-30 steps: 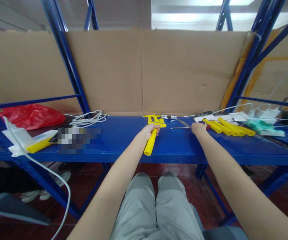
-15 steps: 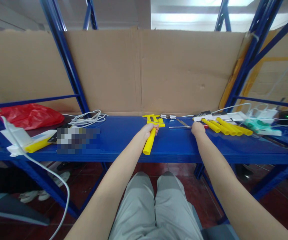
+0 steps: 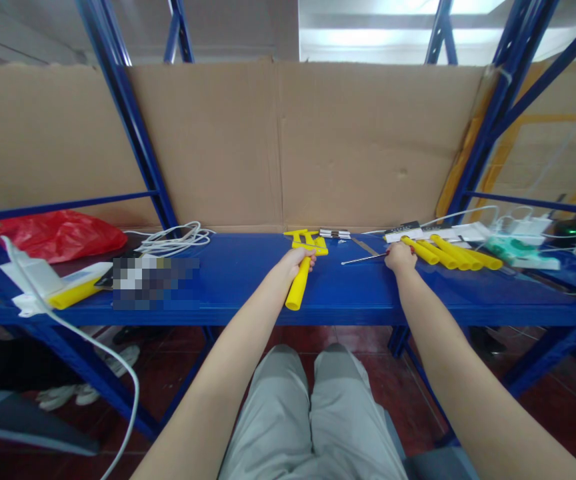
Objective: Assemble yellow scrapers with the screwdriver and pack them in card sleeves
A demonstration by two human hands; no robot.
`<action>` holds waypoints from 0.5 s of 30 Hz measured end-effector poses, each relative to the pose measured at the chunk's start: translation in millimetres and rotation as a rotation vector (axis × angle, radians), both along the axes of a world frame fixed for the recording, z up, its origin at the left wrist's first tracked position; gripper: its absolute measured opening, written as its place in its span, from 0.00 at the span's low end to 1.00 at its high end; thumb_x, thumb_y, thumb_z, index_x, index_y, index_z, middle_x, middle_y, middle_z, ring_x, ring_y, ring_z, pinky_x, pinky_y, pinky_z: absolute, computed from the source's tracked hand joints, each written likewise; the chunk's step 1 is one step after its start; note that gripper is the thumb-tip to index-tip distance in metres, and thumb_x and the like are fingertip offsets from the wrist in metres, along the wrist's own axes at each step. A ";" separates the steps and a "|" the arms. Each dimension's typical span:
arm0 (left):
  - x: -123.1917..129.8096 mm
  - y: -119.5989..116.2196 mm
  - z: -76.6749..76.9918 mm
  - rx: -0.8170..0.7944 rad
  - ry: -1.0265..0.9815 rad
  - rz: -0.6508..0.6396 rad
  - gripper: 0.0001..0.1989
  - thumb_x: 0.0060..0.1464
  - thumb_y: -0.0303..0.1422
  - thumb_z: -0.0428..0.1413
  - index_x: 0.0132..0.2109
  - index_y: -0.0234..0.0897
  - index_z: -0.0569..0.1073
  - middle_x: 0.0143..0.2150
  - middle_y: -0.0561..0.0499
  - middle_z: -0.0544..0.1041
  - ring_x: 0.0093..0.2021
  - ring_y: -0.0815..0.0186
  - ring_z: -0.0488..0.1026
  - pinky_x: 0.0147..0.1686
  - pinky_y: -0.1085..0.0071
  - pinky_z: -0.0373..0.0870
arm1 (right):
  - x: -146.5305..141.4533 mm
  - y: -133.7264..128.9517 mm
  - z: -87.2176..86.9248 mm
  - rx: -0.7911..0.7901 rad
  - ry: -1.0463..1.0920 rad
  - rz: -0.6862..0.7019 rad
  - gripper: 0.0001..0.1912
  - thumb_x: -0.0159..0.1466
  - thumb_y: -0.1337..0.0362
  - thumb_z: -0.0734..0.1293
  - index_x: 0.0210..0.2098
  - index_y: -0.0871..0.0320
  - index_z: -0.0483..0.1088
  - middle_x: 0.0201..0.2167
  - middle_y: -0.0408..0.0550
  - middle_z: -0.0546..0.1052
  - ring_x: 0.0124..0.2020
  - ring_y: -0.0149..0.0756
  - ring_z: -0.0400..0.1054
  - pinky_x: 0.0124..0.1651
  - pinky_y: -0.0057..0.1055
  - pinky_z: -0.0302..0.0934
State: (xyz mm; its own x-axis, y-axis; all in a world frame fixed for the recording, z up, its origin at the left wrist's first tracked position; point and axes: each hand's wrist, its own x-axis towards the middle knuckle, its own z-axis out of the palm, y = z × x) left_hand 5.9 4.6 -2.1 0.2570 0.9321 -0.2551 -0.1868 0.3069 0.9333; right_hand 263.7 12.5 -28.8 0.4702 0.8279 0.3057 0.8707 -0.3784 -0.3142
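Note:
My left hand (image 3: 299, 260) is closed around a yellow tubular handle (image 3: 295, 290), whose open round end points toward me. Just beyond the fingers lie yellow plastic pieces (image 3: 308, 240); whether any of them is joined to the handle I cannot tell. To the right, my right hand (image 3: 401, 257) grips a screwdriver (image 3: 363, 259). Its thin metal shaft points left, tip slightly down, and the fingers hide most of the grip. Between the hands, farther back, a flat metal strip (image 3: 365, 247) rests on the blue shelf (image 3: 248, 280) near a small black-and-white stack (image 3: 335, 234).
Several yellow tubes (image 3: 455, 255) lie beside my right hand, with a power strip and green-and-white item (image 3: 521, 250) beyond. At left are a red plastic bag (image 3: 58, 233), coiled white cable (image 3: 183, 239) and another yellow handle (image 3: 75, 293). Cardboard (image 3: 208, 147) stands along the back.
The screwdriver has come up from lying nearly level; its shaft now slants, tip nearer me. My right hand has turned around its grip. The left hand and yellow handle stay put.

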 end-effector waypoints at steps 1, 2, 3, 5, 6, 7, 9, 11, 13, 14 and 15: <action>0.1 0.2 -0.2 0.003 0.001 0.001 0.08 0.56 0.20 0.45 0.32 0.31 0.66 0.16 0.55 0.63 0.14 0.75 0.57 0.13 0.80 0.55 | -0.6 -0.5 0.4 0.005 0.015 0.000 0.18 0.59 0.75 0.59 0.46 0.61 0.70 0.54 0.59 0.67 0.57 0.47 0.58 0.57 0.50 0.53; 0.2 0.6 -0.4 0.006 -0.001 0.001 0.08 0.56 0.20 0.45 0.31 0.31 0.66 0.16 0.55 0.63 0.14 0.75 0.57 0.13 0.80 0.55 | -1.0 -0.8 0.6 0.012 0.028 -0.001 0.18 0.59 0.75 0.59 0.47 0.61 0.70 0.54 0.58 0.66 0.57 0.48 0.58 0.57 0.52 0.52; 0.2 1.0 -0.7 0.006 -0.003 -0.002 0.08 0.56 0.20 0.45 0.31 0.31 0.66 0.16 0.55 0.63 0.13 0.75 0.57 0.13 0.80 0.55 | -1.2 -0.8 0.8 0.025 0.040 -0.004 0.19 0.58 0.76 0.59 0.47 0.61 0.69 0.54 0.58 0.67 0.57 0.48 0.57 0.57 0.53 0.51; 0.2 2.2 -1.1 0.004 -0.003 -0.006 0.08 0.56 0.21 0.46 0.31 0.32 0.66 0.16 0.55 0.63 0.13 0.75 0.58 0.13 0.80 0.55 | -0.8 -0.5 1.0 0.071 0.061 -0.007 0.20 0.57 0.76 0.59 0.47 0.60 0.69 0.53 0.57 0.67 0.57 0.48 0.57 0.57 0.55 0.50; 0.2 2.9 -1.2 0.004 0.000 -0.008 0.08 0.56 0.21 0.46 0.31 0.32 0.66 0.16 0.55 0.63 0.13 0.75 0.58 0.13 0.80 0.56 | -0.1 -0.2 1.1 0.102 0.069 -0.003 0.21 0.56 0.77 0.58 0.47 0.59 0.69 0.52 0.56 0.68 0.56 0.48 0.58 0.57 0.54 0.51; 0.1 3.5 -1.3 0.005 0.002 -0.012 0.08 0.56 0.21 0.46 0.30 0.32 0.66 0.17 0.55 0.63 0.13 0.75 0.58 0.13 0.80 0.56 | 1.0 0.1 1.5 0.136 0.077 0.002 0.21 0.56 0.77 0.58 0.46 0.58 0.70 0.51 0.55 0.69 0.55 0.48 0.59 0.56 0.54 0.52; -0.2 4.5 -1.5 0.003 0.001 -0.023 0.08 0.56 0.21 0.46 0.30 0.32 0.66 0.17 0.55 0.63 0.13 0.76 0.57 0.13 0.81 0.56 | 3.7 0.7 2.7 0.208 0.085 0.021 0.21 0.56 0.76 0.57 0.46 0.58 0.70 0.50 0.55 0.70 0.53 0.48 0.60 0.55 0.51 0.54; -0.6 4.9 -1.5 -0.007 -0.011 -0.031 0.08 0.56 0.21 0.46 0.30 0.32 0.66 0.17 0.55 0.63 0.13 0.75 0.57 0.13 0.81 0.55 | 6.4 1.2 4.9 0.290 0.063 0.050 0.20 0.57 0.75 0.57 0.45 0.58 0.71 0.48 0.55 0.71 0.52 0.49 0.61 0.53 0.48 0.55; -0.8 4.5 -1.4 -0.017 -0.025 -0.028 0.08 0.56 0.21 0.46 0.30 0.32 0.66 0.16 0.55 0.63 0.13 0.75 0.57 0.13 0.81 0.55 | 8.2 1.6 7.7 0.376 0.011 0.099 0.20 0.58 0.73 0.56 0.45 0.58 0.72 0.47 0.55 0.71 0.51 0.48 0.61 0.53 0.45 0.55; -0.8 4.2 -1.3 -0.018 -0.029 -0.023 0.08 0.56 0.21 0.46 0.30 0.32 0.66 0.16 0.55 0.63 0.13 0.75 0.57 0.13 0.81 0.55 | 8.6 1.7 9.3 0.413 -0.019 0.136 0.19 0.58 0.73 0.56 0.44 0.59 0.72 0.47 0.55 0.72 0.51 0.47 0.61 0.53 0.44 0.55; -0.7 3.7 -1.1 -0.016 -0.030 -0.019 0.08 0.56 0.21 0.46 0.30 0.32 0.66 0.16 0.55 0.63 0.13 0.75 0.57 0.13 0.81 0.55 | 8.6 1.5 10.8 0.445 -0.045 0.177 0.19 0.57 0.73 0.56 0.44 0.59 0.72 0.46 0.55 0.72 0.51 0.46 0.61 0.53 0.42 0.54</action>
